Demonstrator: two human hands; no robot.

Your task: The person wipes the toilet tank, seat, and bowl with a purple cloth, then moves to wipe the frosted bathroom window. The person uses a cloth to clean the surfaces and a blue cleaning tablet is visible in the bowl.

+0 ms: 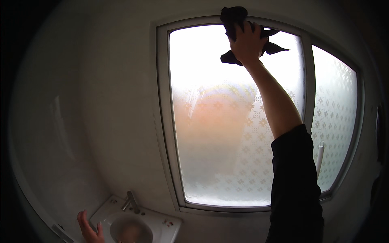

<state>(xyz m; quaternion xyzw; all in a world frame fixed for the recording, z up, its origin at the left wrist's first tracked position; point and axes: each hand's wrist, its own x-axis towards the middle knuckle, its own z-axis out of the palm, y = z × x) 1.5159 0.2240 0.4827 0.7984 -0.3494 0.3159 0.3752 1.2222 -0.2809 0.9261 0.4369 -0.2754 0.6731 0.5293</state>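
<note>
My right hand [248, 45] reaches high and presses a bunched black cloth [234, 16] to the top of a frosted window pane [212, 130]. Corners of the cloth stick out on both sides of the hand, and its upper end overlaps the metal window frame [194, 23]. Star-like patterns show on the glass, while bright light washes out its upper part. Low at the left is my left hand [88, 228], fingers apart and nothing visible in them. It is beside the rim of a white washbasin [101, 214]; the lower part of this hand is cut off by the picture's edge.
A metal tap [131, 203] stands at the basin's back corner. Something pale and blurred shows inside the bowl. Right of the dividing bar is a second patterned pane [334, 121], with a white rod-like thing [320, 156] before it. Pale walls [121, 106] surround the window.
</note>
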